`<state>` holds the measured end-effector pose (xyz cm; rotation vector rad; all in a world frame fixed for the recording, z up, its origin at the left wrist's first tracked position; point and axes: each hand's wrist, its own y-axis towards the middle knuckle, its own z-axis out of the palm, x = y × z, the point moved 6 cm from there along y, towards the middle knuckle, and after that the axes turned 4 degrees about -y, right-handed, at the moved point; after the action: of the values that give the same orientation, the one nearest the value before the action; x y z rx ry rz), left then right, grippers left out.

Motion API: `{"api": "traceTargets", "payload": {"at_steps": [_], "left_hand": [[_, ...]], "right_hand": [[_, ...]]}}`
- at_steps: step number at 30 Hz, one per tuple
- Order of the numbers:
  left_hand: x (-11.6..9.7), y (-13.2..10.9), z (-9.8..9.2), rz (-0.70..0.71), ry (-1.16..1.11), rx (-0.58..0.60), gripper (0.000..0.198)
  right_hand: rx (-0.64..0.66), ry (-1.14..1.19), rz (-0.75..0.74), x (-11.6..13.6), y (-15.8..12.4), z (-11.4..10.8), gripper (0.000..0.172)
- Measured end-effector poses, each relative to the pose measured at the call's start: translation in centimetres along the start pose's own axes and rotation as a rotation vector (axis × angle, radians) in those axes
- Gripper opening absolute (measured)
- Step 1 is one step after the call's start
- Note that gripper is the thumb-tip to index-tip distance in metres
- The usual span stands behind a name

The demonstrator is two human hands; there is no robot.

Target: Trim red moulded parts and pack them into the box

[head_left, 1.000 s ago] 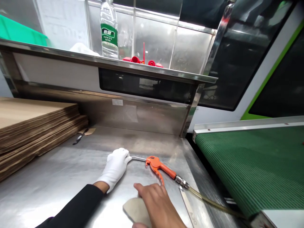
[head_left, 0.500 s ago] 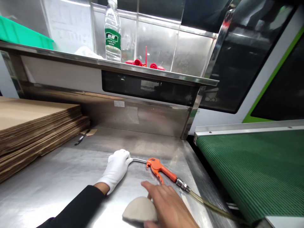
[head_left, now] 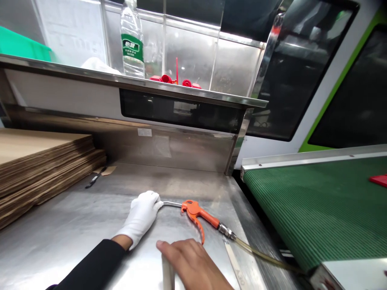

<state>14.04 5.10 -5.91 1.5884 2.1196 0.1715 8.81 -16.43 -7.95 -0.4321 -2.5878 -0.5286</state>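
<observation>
My left hand [head_left: 142,217], in a white glove, has its fingers closed on the thin metal nozzle of an orange air blow gun [head_left: 192,207]. The gun lies on the steel table [head_left: 99,217], its hose running off to the lower right. My bare right hand [head_left: 193,264] is low in view, just below the gun's trigger. It grips a flat, rounded grey-beige piece [head_left: 168,274], now seen nearly edge-on; its kind is unclear. Part of that piece is cut off by the frame and hidden by the fingers.
Flattened cardboard [head_left: 45,169] is stacked at left, beside a black cutter knife [head_left: 95,179]. A marked strip [head_left: 234,264] lies near the hose. A green conveyor belt [head_left: 302,209] runs at right with a red piece [head_left: 379,180] on it. The shelf above bears a water bottle [head_left: 132,44] and red parts [head_left: 166,79].
My right hand has moved left and turned the grey-beige piece from its broad face to its edge. The view has shifted right, and a red piece has appeared on the belt.
</observation>
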Motion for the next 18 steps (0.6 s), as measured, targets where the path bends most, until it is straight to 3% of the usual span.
{"api": "traceTargets", "payload": {"at_steps": [2,4,8,12,14,15,18], "left_hand": [[0.0,0.0,0.0,-0.001,-0.002,0.001,0.02],[0.0,-0.1,-0.1,-0.006,-0.002,0.002,0.02],[0.1,-0.2,-0.2,-0.005,0.001,-0.004,0.019],[0.0,-0.3,-0.2,-0.005,0.0,-0.006,0.019],[-0.1,-0.3,-0.2,-0.004,-0.001,-0.006,0.019],[-0.2,-0.3,-0.2,-0.005,0.0,-0.006,0.019],[-0.3,-0.3,-0.4,-0.004,0.0,-0.007,0.019]], "right_hand": [[-0.01,0.022,-0.012,-0.2,-0.1,0.8,0.104],[-0.08,0.179,-0.027,0.0,-0.2,0.3,0.098],[-0.145,0.807,0.069,0.8,-0.3,-3.4,0.035],[-0.067,1.44,0.256,0.9,0.1,-4.6,0.026],[-0.071,1.648,0.324,0.6,0.3,-4.1,0.028],[-0.084,1.698,0.359,0.3,0.3,-3.8,0.037],[-0.123,1.713,0.48,-0.7,0.1,-2.8,0.085]]}}
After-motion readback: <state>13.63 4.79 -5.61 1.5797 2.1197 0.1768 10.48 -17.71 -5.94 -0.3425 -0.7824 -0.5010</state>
